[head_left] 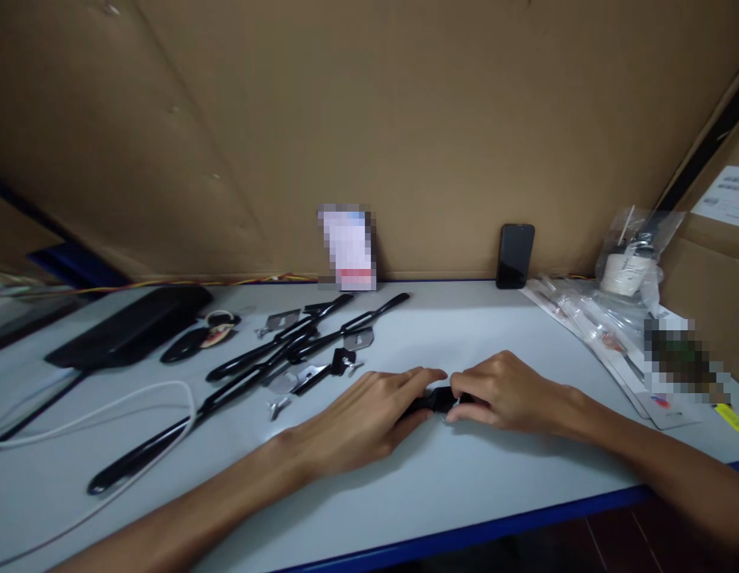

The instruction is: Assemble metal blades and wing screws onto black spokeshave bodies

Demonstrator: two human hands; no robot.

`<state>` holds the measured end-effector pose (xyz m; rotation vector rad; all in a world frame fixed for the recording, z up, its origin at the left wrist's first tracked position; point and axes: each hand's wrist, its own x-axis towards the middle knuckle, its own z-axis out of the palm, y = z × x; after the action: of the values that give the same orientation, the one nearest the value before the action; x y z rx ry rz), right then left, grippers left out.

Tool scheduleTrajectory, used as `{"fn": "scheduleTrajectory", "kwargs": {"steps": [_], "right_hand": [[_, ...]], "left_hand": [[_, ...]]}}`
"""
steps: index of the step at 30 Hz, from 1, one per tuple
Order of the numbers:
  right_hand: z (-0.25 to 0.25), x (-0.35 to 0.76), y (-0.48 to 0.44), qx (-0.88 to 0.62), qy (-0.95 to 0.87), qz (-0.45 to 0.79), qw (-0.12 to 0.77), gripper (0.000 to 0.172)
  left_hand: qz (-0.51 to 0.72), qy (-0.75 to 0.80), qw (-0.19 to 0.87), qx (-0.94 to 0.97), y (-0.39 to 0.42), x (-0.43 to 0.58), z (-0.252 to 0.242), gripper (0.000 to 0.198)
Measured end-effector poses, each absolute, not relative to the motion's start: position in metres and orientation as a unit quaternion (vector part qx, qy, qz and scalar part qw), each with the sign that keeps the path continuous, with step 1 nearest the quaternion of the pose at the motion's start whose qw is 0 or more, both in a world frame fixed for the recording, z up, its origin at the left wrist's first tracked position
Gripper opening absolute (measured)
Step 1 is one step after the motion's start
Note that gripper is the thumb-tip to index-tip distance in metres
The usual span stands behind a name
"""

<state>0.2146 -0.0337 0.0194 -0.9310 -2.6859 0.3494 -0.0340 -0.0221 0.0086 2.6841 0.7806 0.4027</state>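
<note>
Where fingertips meet, small black part [436, 399].

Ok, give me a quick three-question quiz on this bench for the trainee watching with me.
1. True or false: both hands, left hand and right hand, touch the small black part on the table.
2. What stands upright against the cardboard wall, beyond the right hand? A) black phone B) white cable C) black pouch
3. On which side of the left hand does the pile of black handles lie?

Key: 1 true. 2 A, the black phone. 3 Its left, farther back on the table.
</note>
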Motion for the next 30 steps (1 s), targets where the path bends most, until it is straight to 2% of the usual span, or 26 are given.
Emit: {"fn": "scheduleTrajectory", "kwargs": {"steps": [7, 11, 16, 20, 23, 30], "right_hand": [[0.031, 0.215, -0.041, -0.355, -0.927, 0.087, 0.086, 0.012], [0.038, 0.225, -0.034, -0.408, -0.911, 0.047, 0.038, 0.017], [0.032, 0.24, -0.015, -0.468, -0.883, -0.026, 0.037, 0.021], [0.02, 0.245, -0.003, -0.518, -0.847, -0.068, 0.097, 0.019], [0.017, 0.246, 0.0, -0.537, -0.831, -0.068, 0.129, 0.023], [0.031, 0.246, -0.008, -0.519, -0.851, -0.058, 0.06, 0.023]], "left_hand": [[0.193, 0.274, 0.094, 0.938, -0.015, -0.037, 0.011, 0.029], [0.263, 0.4, 0.026, 0.877, 0.011, -0.052, 0.013, 0.023], [0.144, 0.55, -0.092, 0.817, 0.046, -0.076, 0.013, 0.027], [0.081, 0.576, -0.106, 0.807, 0.058, -0.084, 0.008, 0.023], [0.073, 0.572, -0.115, 0.809, 0.06, -0.085, 0.004, 0.021], [0.082, 0.547, -0.154, 0.819, 0.058, -0.084, 0.008, 0.026]]}}
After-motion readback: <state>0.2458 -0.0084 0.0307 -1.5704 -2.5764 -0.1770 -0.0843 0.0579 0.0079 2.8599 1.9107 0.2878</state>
